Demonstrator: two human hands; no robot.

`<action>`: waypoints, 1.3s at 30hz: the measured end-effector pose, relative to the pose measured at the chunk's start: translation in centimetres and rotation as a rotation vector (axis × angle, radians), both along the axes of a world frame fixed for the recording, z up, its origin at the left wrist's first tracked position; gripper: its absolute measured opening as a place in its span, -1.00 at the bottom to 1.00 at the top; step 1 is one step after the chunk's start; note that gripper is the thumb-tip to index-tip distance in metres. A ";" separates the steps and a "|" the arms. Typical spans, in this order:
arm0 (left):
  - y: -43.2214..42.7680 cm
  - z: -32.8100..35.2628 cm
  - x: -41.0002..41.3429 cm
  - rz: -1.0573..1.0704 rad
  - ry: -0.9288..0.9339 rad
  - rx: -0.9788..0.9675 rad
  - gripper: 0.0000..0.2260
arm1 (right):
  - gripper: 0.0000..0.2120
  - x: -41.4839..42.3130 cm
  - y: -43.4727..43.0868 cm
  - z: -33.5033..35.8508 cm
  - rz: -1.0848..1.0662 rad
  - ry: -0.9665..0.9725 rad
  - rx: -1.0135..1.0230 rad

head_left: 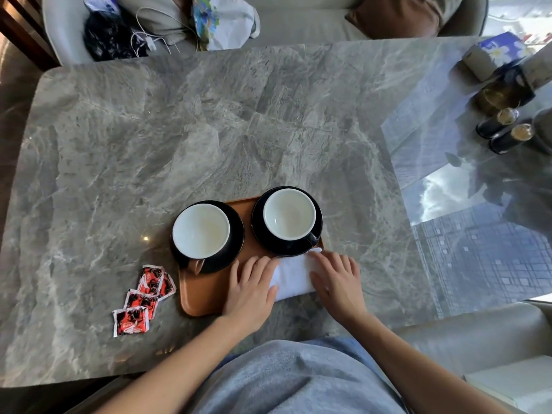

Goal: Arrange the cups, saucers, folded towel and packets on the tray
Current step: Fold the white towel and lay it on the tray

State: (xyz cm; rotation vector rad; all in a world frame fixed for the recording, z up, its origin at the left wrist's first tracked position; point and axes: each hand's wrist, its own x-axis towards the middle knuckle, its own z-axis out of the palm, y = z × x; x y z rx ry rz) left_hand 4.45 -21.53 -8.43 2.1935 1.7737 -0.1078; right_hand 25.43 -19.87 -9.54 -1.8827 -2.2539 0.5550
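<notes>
1 brown tray sits near the front edge of the grey marble table. On it: 2 cups, 2 black saucers. Left cup on left saucer, handle twd the person; right cup on right saucer, handle twd front-right. Both cups white inside, empty. 1 white folded towel lies on the tray's front-right part, just in front of the right saucer. Left hand lies flat on the towel's left end, fingers spread a bit, not gripping. Right hand flat on its right end, fingers slightly apart, pressing down. Red-black packets, approx 4, overlapping, lie on the table just left of the tray, not on it.
</notes>
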 end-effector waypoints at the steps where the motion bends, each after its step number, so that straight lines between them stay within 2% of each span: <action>1: 0.0 -0.2 0.0 0.011 -0.003 -0.007 -0.55 | -0.62 0.1 -0.2 -0.1 0.007 0.017 0.003; 6: 0.2 -1.1 0.0 0.037 -0.029 -0.083 -0.54 | -0.62 0.3 -0.5 -0.1 0.052 -0.004 -0.005; 13: -0.3 -0.7 -0.8 -0.033 -0.011 0.001 -0.49 | -0.54 0.4 -0.8 -0.1 0.050 0.009 -0.071; 19: -0.7 -0.9 -1.3 -0.060 0.005 -0.015 -0.44 | -0.48 0.4 -1.4 -0.9 0.082 -0.034 -0.144; 29: -2.2 -1.2 -2.6 -0.087 -0.062 -0.015 -0.40 | -0.47 -1.9 -3.0 -0.3 -0.003 -0.017 -0.002; 31: -3.1 -0.9 -3.6 -0.092 -0.052 0.002 -0.38 | -0.48 -3.5 -3.6 0.2 0.050 0.003 0.028; 35: -5.0 -0.6 -7.0 -0.075 -0.031 0.031 -0.34 | -0.50 -7.9 -4.3 0.7 0.322 0.066 0.059; 39: -7.4 -1.1 -11.3 0.035 -0.003 0.009 -0.34 | -0.48 -12.4 -4.0 0.9 0.497 0.136 0.029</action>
